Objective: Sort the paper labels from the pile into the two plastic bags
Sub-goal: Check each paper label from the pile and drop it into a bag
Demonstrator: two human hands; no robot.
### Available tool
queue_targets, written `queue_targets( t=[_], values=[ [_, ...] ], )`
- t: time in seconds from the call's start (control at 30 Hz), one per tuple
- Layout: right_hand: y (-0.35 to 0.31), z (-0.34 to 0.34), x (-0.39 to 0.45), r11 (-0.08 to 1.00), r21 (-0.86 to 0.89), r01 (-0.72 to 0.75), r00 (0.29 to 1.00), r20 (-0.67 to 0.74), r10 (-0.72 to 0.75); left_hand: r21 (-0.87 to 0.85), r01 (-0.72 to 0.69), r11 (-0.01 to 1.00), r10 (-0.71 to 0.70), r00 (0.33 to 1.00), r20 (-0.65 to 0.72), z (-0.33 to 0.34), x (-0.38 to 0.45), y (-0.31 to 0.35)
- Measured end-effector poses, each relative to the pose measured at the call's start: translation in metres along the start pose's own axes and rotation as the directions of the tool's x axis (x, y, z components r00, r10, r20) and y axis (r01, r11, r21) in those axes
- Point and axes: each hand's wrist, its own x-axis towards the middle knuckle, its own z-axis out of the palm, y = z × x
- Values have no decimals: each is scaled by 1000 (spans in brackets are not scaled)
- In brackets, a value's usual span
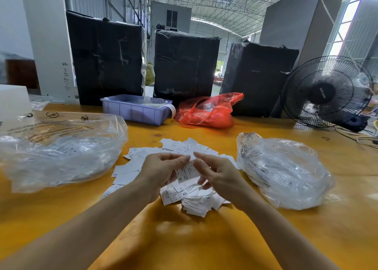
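Both hands are up over the pile (180, 190) at dead centre, left hand (161, 172) and right hand (217, 174) pinching the same label (187, 171), marked S I think. Clear bags sit at 9 o'clock (61, 153) and 3 o'clock (286, 173). I'd peel off one label only, read its size, then drop it deep into the matching bag.

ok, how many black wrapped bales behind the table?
3. One bale at back left, one in the middle behind the red bag, one at right beside the fan. More may be hidden behind them.
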Motion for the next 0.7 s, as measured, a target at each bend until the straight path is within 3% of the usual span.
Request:
queue_targets(
  t=[0.17,0.3,0.47,0.6,0.7],
  values=[
    [0,8,-2,991,-41,127,981,-142,-132,-191,38,981,-50,997,-58,6,-3,4],
    [-2,11,-2,981,-45,187,979,-69,-190,-247,51,968,-66,997,-51,11,-5,4],
    [-1,6,0,981,135,139,973,-202,-110,-298,58,953,-82,994,-67,12,-6,5],
    [-1,0,0,959,216,182,959,-256,-124,-209,83,974,-91,995,-27,9,-3,4],
    [1,-3,2,961,226,161,958,-272,-96,-17,48,999,-48,999,22,4,-1,4]
  ],
)
